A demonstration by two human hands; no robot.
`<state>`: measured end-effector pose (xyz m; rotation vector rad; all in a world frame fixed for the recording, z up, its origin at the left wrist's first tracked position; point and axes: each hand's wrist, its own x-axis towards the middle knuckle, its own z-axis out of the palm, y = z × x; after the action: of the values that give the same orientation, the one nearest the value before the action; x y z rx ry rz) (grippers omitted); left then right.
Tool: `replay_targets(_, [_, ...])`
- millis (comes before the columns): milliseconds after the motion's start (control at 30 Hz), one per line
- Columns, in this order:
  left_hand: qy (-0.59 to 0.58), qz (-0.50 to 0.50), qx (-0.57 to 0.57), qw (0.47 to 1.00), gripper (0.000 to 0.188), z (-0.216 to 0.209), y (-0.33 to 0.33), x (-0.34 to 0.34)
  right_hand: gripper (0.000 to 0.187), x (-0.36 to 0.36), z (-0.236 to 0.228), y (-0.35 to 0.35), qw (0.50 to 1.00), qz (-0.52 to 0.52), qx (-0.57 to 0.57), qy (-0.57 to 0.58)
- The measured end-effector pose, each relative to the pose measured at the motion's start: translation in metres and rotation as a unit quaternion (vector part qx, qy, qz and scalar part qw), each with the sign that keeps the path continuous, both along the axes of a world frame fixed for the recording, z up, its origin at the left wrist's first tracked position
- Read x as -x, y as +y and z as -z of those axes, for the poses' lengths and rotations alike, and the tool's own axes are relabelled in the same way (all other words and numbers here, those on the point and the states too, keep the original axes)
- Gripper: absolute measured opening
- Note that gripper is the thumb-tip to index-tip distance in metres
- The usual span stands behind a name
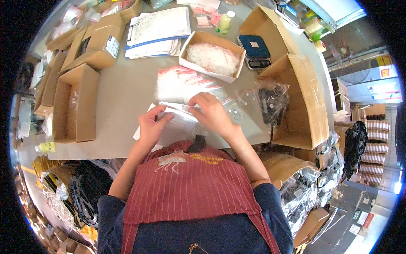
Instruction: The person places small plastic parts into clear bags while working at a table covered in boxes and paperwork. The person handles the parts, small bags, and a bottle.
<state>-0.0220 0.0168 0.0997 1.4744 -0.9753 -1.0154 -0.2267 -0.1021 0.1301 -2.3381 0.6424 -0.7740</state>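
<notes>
The clear bag (179,118) lies flat on the grey table (122,93) just before the person's chest, pinched at its top edge by both hands; the left hand (150,125) has thumb and fingers closed on its near-left corner, the right hand (211,112) presses closed fingers along the strip; this looks like the sealing step, and the next move calls for an even run along the seam; beyond the grip lie red-striped bags (186,80), then a box (211,57) of bags; right of it a sack (270,99) of dark parts.
</notes>
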Motion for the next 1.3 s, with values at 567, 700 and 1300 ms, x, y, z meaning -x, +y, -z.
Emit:
replay_targets(567, [0.078, -0.022, -0.022, 0.996, 0.024, 0.015, -0.006, -0.003, 0.012, 0.078, 0.106, -0.075, 0.963, 0.238, -0.046, 0.115])
replay_targets(700, [0.070, -0.023, -0.019, 0.997, 0.025, 0.011, -0.007, 0.000, 0.016, 0.072, 0.114, -0.076, 0.958, 0.243, 0.081, 0.126])
replay_targets(1300, [0.031, -0.036, -0.035, 0.998, 0.024, -0.002, -0.001, 0.013, 0.023, 0.087, 0.093, -0.004, 0.940, 0.306, -0.016, 0.152])
